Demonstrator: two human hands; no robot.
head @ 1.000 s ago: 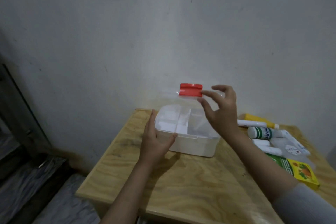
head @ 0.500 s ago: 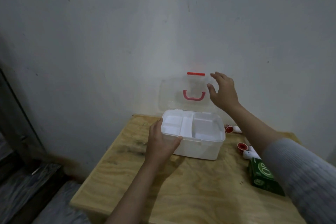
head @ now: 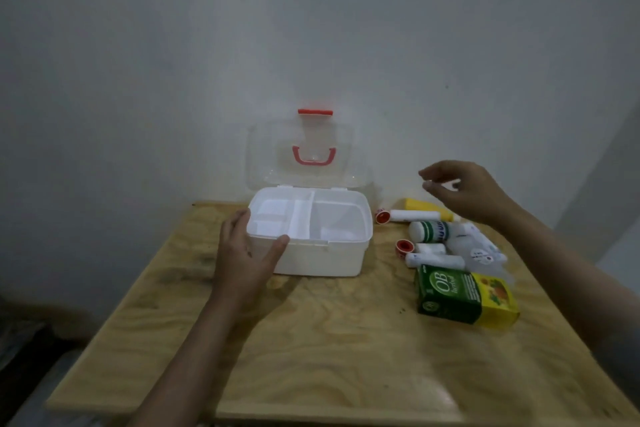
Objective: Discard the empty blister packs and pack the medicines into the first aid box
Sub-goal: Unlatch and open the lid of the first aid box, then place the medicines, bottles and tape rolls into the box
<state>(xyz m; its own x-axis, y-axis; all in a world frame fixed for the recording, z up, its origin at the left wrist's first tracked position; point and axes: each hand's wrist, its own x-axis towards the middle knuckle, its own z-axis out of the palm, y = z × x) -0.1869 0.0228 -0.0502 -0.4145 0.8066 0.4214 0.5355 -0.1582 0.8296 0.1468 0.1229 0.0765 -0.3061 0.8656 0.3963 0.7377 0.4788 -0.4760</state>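
Note:
The white first aid box (head: 322,258) stands on the wooden table (head: 329,340) with its clear lid (head: 301,156) swung up against the wall, red handle and latch showing. A divided white tray sits inside. My left hand (head: 246,253) holds the box's front left corner, thumb along the front rim. My right hand (head: 464,189) hovers empty, fingers loosely curled, above the medicines at the right. Those include a yellow tube (head: 427,208), a white tube with a red cap (head: 408,216), a green-and-white bottle (head: 429,230), small white rolls (head: 433,258) and a green-and-yellow carton (head: 464,296).
A clear plastic packet (head: 478,250) lies among the medicines. The grey wall (head: 311,45) rises right behind the box. The table's left edge drops to a dark floor (head: 31,340).
The lid has been lifted fully open and stays upright. My right hand left the lid and moved right and down over the medicines. My left hand stays on the box.

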